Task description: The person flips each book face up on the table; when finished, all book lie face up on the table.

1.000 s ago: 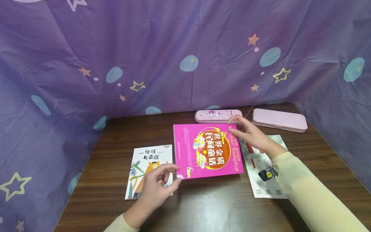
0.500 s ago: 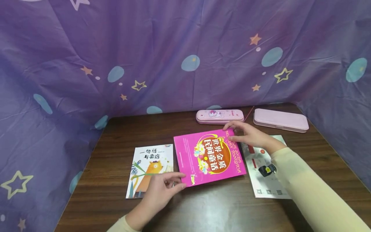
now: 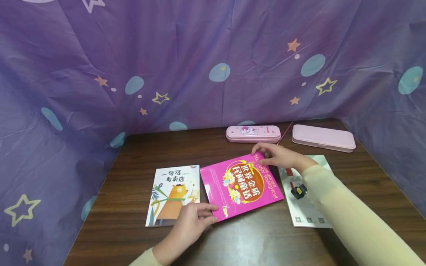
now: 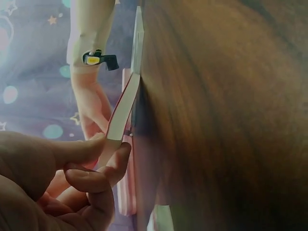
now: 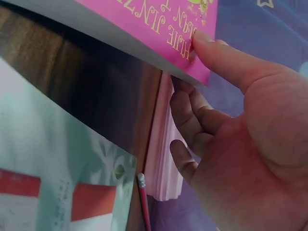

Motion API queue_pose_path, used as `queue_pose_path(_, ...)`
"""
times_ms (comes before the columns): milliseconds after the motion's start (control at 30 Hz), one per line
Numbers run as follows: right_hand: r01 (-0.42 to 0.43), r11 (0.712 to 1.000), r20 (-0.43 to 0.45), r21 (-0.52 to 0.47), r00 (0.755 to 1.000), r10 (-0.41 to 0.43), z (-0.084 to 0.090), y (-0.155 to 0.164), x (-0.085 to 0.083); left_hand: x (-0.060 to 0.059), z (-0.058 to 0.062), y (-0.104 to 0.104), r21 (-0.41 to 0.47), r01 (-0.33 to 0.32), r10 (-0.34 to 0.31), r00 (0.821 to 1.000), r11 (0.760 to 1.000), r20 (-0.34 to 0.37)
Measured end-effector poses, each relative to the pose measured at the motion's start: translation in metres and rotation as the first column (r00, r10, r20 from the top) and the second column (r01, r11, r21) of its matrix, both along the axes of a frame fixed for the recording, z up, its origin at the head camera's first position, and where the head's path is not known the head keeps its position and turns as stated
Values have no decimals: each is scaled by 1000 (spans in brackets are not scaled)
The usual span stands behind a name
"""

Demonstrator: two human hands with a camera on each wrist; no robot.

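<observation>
From the head view, my left hand (image 3: 193,221) pinches the near corner of the pink book (image 3: 241,186), thumb on top, fingers curled under, while my right hand (image 3: 277,157) pinches the far corner the same way. The book hangs tilted over the wooden table (image 3: 133,159), between the cat picture book (image 3: 173,194) and a leaflet (image 3: 307,212) partly hidden by my sleeve. Left wrist view: thumb and forefinger clamp the book's edge (image 4: 120,118), everything else is blurry and dim. Right wrist view: thumb on the pink cover (image 5: 159,24), fingers (image 5: 187,115) curled beneath; a pink pencil case (image 5: 163,159) behind is mostly cut off.
</observation>
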State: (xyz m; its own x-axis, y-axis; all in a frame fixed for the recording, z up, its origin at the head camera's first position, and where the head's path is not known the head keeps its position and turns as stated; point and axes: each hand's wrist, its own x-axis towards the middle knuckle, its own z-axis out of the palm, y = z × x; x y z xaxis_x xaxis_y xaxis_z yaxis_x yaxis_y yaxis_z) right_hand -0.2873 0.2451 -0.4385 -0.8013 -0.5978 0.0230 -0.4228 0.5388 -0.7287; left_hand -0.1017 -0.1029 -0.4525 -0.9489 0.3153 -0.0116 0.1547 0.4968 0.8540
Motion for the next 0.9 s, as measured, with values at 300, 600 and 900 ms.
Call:
queue_pose_path(300,-11,986,5,166,1000,11,-9,-9,-2,3,-15,4,71,34,-43,991,997,129)
queue_pose_path(600,11,971,-85,239,996,10,-10,-18,1,1,-9,6,-13,88,-85,981,996,175)
queue_pose_path(900,86,955,-185,286,982,-33,-12,-21,9,-2,-7,6,-91,161,-147,978,983,145)
